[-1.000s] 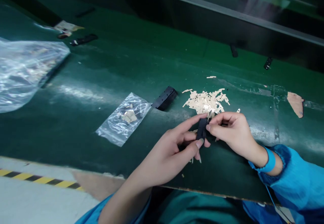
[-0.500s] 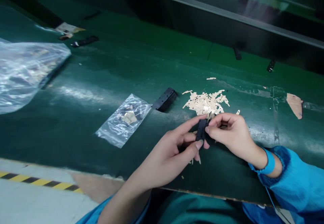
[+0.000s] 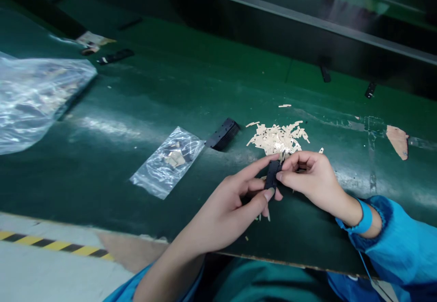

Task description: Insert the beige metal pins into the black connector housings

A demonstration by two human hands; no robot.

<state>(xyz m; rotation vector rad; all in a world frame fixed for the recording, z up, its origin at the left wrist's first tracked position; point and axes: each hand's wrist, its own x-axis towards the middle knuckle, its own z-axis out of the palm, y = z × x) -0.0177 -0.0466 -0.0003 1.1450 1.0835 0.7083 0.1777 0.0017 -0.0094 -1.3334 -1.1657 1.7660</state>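
My left hand (image 3: pixel 235 202) is closed on a small black plastic block (image 3: pixel 272 174), gripped between thumb and fingers and tilted slightly. Against the block's right edge, my right hand (image 3: pixel 309 177) is closed in a pinch. Whatever lies between those fingertips, if anything, is hidden. Just beyond both hands is a loose heap of thin cream-coloured strips (image 3: pixel 276 138). A few more strips show under my left fingers. To the left lies a stack of similar black plastic pieces (image 3: pixel 223 133), touching or nearly touching a small clear zip bag (image 3: pixel 169 162) with small parts inside.
A large clear plastic bag (image 3: pixel 41 102) lies at the far left of the green table (image 3: pixel 102 183). Black pieces lie farther back, one at the left (image 3: pixel 116 56), others at the right (image 3: pixel 370 90). A brown scrap (image 3: pixel 397 142) sits beside tape at the right.
My hands and the black block stay almost in place; the right fingertips shift only slightly along its edge. The view has moved a little.
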